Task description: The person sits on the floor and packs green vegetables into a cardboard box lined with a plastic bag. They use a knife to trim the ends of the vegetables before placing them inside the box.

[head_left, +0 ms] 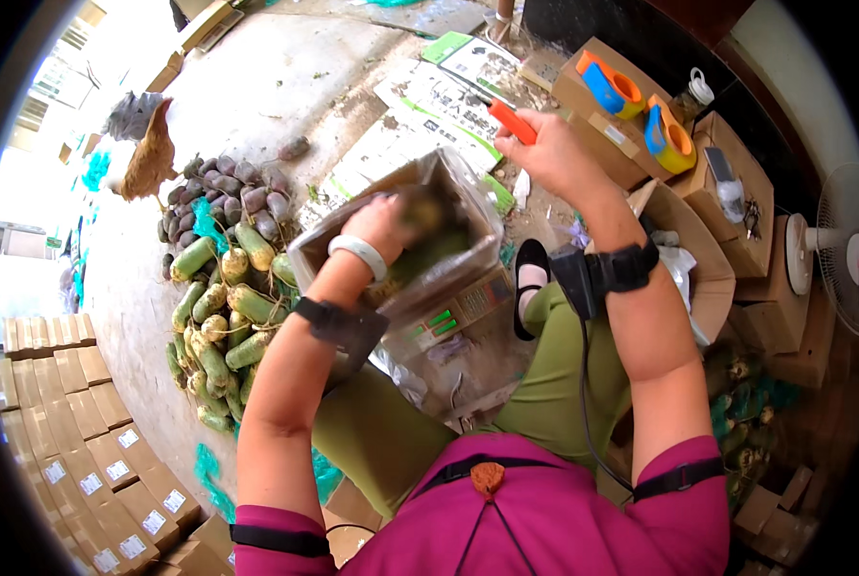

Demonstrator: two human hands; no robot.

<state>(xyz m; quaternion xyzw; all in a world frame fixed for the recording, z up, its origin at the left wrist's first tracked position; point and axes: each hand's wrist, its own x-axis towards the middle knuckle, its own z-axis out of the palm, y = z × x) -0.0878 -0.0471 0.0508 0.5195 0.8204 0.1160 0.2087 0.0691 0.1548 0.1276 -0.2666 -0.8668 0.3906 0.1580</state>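
Observation:
My right hand point(555, 155) is closed around the orange handle of a knife point(512, 122); its dark, narrow blade points up and left over the printed sheets. My left hand point(379, 227), with a pale bangle at the wrist, reaches into a plastic-lined cardboard box point(483, 205). Its fingers are on a motion-blurred roundish vegetable point(429, 212). Below that in the box lies a green radish point(440, 263), partly hidden. The box rests on a digital scale point(465, 309) with a keypad and green displays.
Green radishes point(253, 306) and purple-skinned roots point(231, 191) are heaped at left, near a brown hen point(152, 155). Tape dispensers point(670, 140) sit on cartons at right, beside an open carton point(710, 273) and a fan point(843, 248). Stacked cartons point(87, 439) stand lower left.

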